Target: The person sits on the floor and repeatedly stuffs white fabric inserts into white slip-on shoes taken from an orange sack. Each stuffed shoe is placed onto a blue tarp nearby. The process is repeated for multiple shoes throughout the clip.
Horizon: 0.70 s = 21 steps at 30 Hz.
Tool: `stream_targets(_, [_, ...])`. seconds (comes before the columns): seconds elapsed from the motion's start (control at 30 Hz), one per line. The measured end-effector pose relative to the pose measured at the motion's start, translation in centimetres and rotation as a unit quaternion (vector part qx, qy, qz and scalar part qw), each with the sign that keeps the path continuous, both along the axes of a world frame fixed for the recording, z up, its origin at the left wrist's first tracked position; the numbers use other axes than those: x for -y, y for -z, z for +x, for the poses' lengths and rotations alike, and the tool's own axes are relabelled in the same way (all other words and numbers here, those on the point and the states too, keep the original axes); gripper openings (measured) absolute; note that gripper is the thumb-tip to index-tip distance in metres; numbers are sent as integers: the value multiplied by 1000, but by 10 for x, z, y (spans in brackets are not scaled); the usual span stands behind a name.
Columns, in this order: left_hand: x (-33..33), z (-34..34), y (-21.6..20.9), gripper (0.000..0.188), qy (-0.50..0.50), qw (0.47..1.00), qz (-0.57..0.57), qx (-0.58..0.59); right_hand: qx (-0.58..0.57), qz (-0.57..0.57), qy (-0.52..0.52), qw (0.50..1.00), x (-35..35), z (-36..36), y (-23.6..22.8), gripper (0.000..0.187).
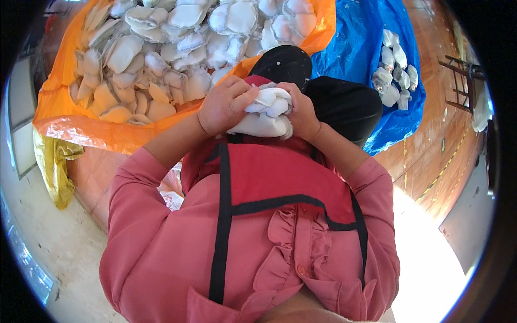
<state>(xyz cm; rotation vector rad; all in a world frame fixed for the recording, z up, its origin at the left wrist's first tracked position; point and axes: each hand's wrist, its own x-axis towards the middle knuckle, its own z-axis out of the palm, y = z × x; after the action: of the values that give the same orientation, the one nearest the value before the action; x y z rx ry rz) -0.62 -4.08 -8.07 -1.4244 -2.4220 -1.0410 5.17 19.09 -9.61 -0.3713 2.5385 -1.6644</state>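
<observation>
Over my lap, a soft white plush piece [261, 125] with a bunched, folded top and fuzzy edges is held between both hands. My left hand [225, 103] is closed on its left side, the thumb lying along the upper fold. On the opposite side my right hand [302, 112] grips it with curled fingers, partly hidden by the cloth. Past the hands, a heap of flat white plush pieces [183, 48] with fuzzy edges lies on an orange plastic sheet [91, 132].
A blue plastic sheet [344, 46] at the right bears a small pile of rounded white plush pieces [398, 59], some with grey patches. Beyond it stands a dark wooden stool or rack [458, 81]. A yellow bag [54, 167] sits at the left. My knees [344, 107] are just beyond my hands.
</observation>
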Motion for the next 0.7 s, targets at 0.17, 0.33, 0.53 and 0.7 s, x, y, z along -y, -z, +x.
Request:
stream_targets(0.17, [1, 11, -19, 42, 7, 996, -9, 84, 59, -6, 32, 998, 9, 16, 8, 49])
stream_targets(0.33, [3, 3, -73, 39, -45, 944, -118, 305, 70, -24, 20, 997, 18, 15, -8, 43])
stream_targets(0.53, [-7, -11, -76, 42, -96, 881, -210, 413, 133, 85, -48, 986, 16, 0, -18, 42])
stream_targets(0.7, [-14, -4, -82, 40, -111, 882, -234, 393, 100, 152, -82, 980, 20, -6, -21, 32])
